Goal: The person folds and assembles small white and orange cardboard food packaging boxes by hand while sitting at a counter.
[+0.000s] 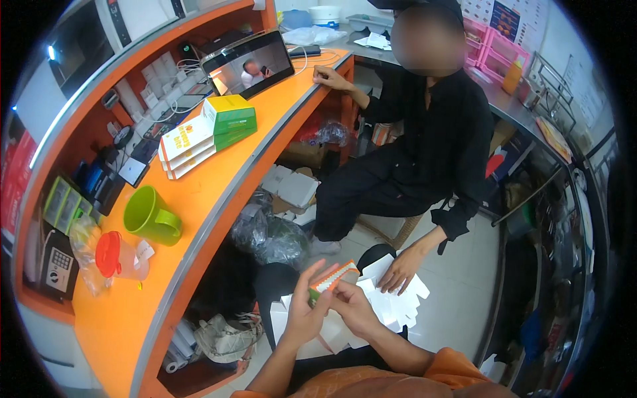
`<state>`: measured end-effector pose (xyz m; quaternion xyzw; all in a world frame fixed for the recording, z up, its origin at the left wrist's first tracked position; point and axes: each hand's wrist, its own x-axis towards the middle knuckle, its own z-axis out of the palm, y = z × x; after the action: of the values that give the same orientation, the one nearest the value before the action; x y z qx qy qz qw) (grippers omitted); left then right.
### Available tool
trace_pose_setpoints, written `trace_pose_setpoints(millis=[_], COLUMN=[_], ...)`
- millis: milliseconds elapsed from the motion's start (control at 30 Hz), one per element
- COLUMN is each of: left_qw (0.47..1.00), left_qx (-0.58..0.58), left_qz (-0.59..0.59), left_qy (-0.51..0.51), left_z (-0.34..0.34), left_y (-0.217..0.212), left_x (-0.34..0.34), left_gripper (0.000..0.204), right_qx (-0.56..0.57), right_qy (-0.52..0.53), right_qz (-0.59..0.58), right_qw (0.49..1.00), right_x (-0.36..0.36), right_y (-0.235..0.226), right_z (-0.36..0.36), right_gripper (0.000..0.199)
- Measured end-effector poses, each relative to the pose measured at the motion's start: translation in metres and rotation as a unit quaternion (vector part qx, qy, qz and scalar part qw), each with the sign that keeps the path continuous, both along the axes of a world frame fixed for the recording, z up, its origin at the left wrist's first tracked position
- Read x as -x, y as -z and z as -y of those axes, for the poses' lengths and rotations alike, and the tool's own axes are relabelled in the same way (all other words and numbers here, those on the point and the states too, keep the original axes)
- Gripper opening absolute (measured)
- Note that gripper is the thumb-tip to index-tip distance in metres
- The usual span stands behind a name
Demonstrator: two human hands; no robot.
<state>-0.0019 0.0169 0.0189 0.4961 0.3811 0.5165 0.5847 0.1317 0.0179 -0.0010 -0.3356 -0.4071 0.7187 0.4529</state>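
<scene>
Above my lap, both my hands grip a small folded carton (334, 277) with orange and green faces and a white jagged edge. My left hand (309, 309) is closed round its left side, fingers up along the back. My right hand (359, 308) pinches its lower right part; some of those fingers are hidden. White unfolded carton blanks (335, 331) lie on my lap beneath. More white blanks (381, 298) spread to the right, where a co-worker's hand (401, 267) rests on them.
Nested yellow, green and white cartons (229, 119) lie on the orange counter (199, 219) at left. Nearer stand a green mug (151, 215) and a red-lidded jar (119, 257). A tablet (249, 64) leans farther back. A co-worker in black (424, 139) sits opposite. Plastic bags (279, 239) lie below.
</scene>
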Motion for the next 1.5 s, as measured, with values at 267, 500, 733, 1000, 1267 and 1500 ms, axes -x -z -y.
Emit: trace_pose_setpoints(millis=[267, 500, 733, 1000, 1267, 1500], left_qw=[0.957, 0.881, 0.847, 0.933, 0.986, 0.983], left_qx=[-0.108, -0.235, -0.229, -0.128, 0.142, 0.089], left_qz=[-0.248, -0.304, -0.332, -0.198, -0.092, -0.057], left_qy=[-0.105, -0.276, -0.346, -0.271, -0.004, -0.153], left_z=[-0.001, -0.003, -0.005, -0.005, 0.002, 0.004], left_y=[0.006, 0.018, 0.021, 0.023, 0.068, 0.063], left_x=[0.006, 0.024, 0.034, 0.025, 0.036, 0.050], left_gripper=[0.020, 0.018, 0.028, 0.036, 0.033, 0.029], right_qx=[-0.016, -0.022, -0.275, -0.057, -0.332, -0.021], right_qy=[-0.135, -0.127, 0.081, -0.101, 0.160, -0.040], right_qz=[-0.015, 0.018, 0.285, 0.296, 0.302, 0.096], right_qw=[0.991, 0.991, 0.915, 0.948, 0.879, 0.994], right_x=[-0.019, -0.023, -0.055, -0.032, -0.017, -0.003], right_y=[0.002, -0.044, -0.042, -0.005, 0.007, 0.030], right_z=[-0.001, 0.013, -0.003, 0.023, 0.018, 0.012], right_gripper=[0.033, 0.045, 0.042, 0.043, 0.024, 0.036])
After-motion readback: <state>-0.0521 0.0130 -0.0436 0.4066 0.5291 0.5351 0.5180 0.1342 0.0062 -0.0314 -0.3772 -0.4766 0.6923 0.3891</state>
